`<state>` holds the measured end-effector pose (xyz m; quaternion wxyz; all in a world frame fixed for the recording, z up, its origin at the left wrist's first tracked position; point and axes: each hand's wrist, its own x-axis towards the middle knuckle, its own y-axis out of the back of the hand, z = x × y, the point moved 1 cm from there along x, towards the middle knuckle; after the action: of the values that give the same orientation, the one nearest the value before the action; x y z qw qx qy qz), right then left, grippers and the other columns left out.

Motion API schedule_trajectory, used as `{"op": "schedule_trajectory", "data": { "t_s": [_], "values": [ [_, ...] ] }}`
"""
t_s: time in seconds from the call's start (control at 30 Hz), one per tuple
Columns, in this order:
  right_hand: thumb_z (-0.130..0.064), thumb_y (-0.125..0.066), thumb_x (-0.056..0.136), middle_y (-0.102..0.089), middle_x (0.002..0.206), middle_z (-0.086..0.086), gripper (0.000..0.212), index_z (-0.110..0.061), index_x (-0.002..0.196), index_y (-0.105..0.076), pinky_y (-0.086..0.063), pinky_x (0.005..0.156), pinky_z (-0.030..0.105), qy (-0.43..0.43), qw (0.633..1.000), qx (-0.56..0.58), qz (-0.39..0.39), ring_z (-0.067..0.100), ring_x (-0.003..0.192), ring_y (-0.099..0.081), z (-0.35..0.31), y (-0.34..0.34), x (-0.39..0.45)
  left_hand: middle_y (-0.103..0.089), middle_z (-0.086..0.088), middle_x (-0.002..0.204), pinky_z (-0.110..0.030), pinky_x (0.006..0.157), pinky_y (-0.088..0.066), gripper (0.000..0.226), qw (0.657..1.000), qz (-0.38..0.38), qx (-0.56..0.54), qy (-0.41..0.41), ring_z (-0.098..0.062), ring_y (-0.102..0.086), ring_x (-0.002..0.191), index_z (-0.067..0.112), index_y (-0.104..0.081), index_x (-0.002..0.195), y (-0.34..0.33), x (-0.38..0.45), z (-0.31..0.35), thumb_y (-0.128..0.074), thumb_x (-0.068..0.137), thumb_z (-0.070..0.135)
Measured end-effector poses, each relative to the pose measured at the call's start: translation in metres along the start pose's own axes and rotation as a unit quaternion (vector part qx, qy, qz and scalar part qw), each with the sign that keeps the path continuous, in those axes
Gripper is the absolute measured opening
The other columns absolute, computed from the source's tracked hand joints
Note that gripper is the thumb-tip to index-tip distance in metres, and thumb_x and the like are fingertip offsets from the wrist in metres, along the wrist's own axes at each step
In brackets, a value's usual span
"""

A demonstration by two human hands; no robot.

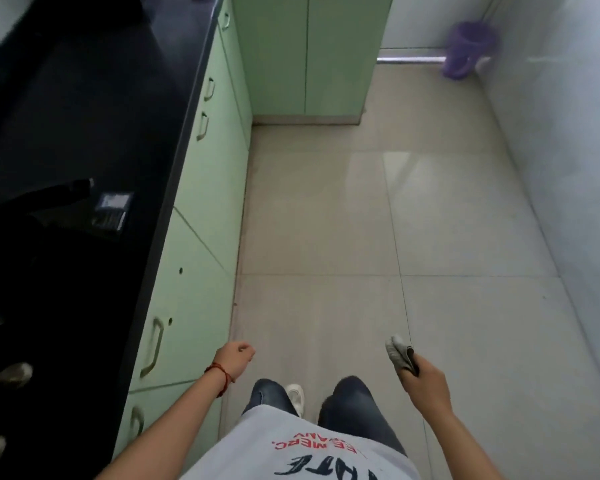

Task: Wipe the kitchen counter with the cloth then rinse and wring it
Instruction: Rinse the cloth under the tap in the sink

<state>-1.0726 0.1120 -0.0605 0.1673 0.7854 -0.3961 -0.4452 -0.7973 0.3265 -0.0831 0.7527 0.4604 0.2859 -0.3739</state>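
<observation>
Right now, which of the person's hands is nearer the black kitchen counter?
Left. The left hand hangs beside the counter edge; the right hand, holding the cloth, is farther away over the floor.

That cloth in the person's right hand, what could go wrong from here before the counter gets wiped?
The cloth sticks out of the right hand, held only at one end, so it might slip onto the floor. On the dark counter, a small packet and other things lie in the way and could be knocked off.
</observation>
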Motion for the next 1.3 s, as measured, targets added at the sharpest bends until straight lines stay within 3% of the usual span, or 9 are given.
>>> {"op": "schedule_trajectory", "data": {
  "t_s": [0.13,0.37,0.6,0.7,0.87,0.97,1.13,1.2,1.3],
  "values": [
    [-0.027,-0.056,0.085,-0.071,0.099,0.004,0.030,-0.020,0.114,-0.063,-0.051,0.078,0.036,-0.024,1.000,0.017,0.013,0.025,0.087,-0.064,-0.031,0.022,0.060,-0.061,-0.011,0.075,-0.037,0.080,-0.051,0.033,1.000,-0.007,0.002,-0.023,-0.022,-0.056,0.073,0.023,-0.053,0.055,0.015,0.060,0.080,-0.052,0.088,0.019],
    [-0.017,-0.055,0.086,-0.068,0.104,0.003,0.035,-0.020,0.121,-0.061,-0.046,0.079,0.029,-0.021,0.998,0.056,-0.009,0.020,0.089,-0.059,-0.109,0.070,0.189,-0.056,-0.002,0.065,-0.019,0.050,-0.032,0.031,0.997,0.020,-0.072,-0.004,-0.015,-0.050,0.056,0.021,-0.051,0.061,0.041,0.144,0.207,-0.049,0.091,0.014],
    [-0.017,-0.052,0.087,-0.068,0.102,0.014,0.032,-0.013,0.118,-0.061,-0.035,0.071,0.025,0.029,0.999,-0.006,-0.034,0.019,0.082,-0.052,-0.228,0.109,0.318,-0.058,-0.003,0.067,-0.020,0.051,-0.034,0.014,0.988,0.048,-0.145,0.022,-0.015,-0.051,0.057,0.013,-0.057,0.080,0.071,0.209,0.295,-0.049,0.091,0.014],
    [-0.016,-0.052,0.087,-0.063,0.089,0.008,0.033,-0.015,0.119,-0.061,-0.034,0.069,0.024,0.047,0.998,-0.013,-0.038,0.020,0.081,-0.052,-0.278,0.119,0.376,-0.059,-0.002,0.066,-0.021,0.052,-0.033,0.013,0.982,0.055,-0.176,0.046,-0.016,-0.050,0.056,0.015,-0.057,0.081,0.087,0.248,0.322,-0.050,0.091,0.014],
    [-0.014,-0.054,0.086,-0.070,0.103,0.011,0.036,-0.018,0.120,-0.061,-0.036,0.071,0.024,0.058,0.998,-0.006,-0.033,0.018,0.083,-0.056,-0.350,0.130,0.471,-0.058,-0.003,0.065,-0.021,0.050,-0.030,0.014,0.976,0.059,-0.194,0.077,-0.017,-0.049,0.054,0.015,-0.057,0.078,0.122,0.327,0.387,-0.050,0.091,0.014],
    [-0.018,-0.054,0.087,-0.067,0.089,0.010,0.033,-0.018,0.119,-0.062,-0.039,0.070,0.027,0.043,0.998,-0.009,-0.035,0.022,0.081,-0.057,-0.391,0.143,0.518,-0.056,-0.003,0.064,-0.020,0.049,-0.029,0.016,0.977,0.042,-0.188,0.087,-0.017,-0.047,0.054,0.014,-0.055,0.077,0.145,0.367,0.442,-0.048,0.091,0.014],
    [-0.013,-0.054,0.086,-0.070,0.106,0.014,0.034,-0.015,0.120,-0.061,-0.039,0.074,0.027,0.037,0.999,-0.007,-0.015,0.022,0.088,-0.058,-0.454,0.165,0.595,-0.052,-0.004,0.062,-0.007,0.031,-0.032,0.027,0.985,0.021,-0.171,0.033,-0.014,-0.045,0.053,0.014,-0.052,0.066,0.190,0.434,0.562,-0.047,0.092,0.009],
    [-0.013,-0.054,0.086,-0.070,0.101,0.015,0.033,-0.013,0.117,-0.062,-0.042,0.074,0.030,0.021,1.000,-0.002,-0.009,0.027,0.089,-0.060,-0.474,0.172,0.623,-0.052,-0.004,0.062,-0.005,0.030,-0.031,0.025,0.985,0.019,-0.170,0.011,-0.014,-0.045,0.054,0.012,-0.054,0.068,0.210,0.458,0.614,-0.047,0.092,0.008],
    [-0.010,-0.054,0.084,-0.066,0.085,0.012,0.027,-0.007,0.110,-0.064,-0.042,0.070,0.031,0.007,1.000,0.004,-0.008,0.029,0.082,-0.058,-0.502,0.181,0.668,-0.056,0.000,0.065,-0.003,0.034,-0.035,0.010,0.986,0.021,-0.163,-0.034,-0.007,-0.056,0.049,0.009,-0.056,0.086,0.239,0.496,0.691,-0.048,0.092,0.011]
  ]
}}
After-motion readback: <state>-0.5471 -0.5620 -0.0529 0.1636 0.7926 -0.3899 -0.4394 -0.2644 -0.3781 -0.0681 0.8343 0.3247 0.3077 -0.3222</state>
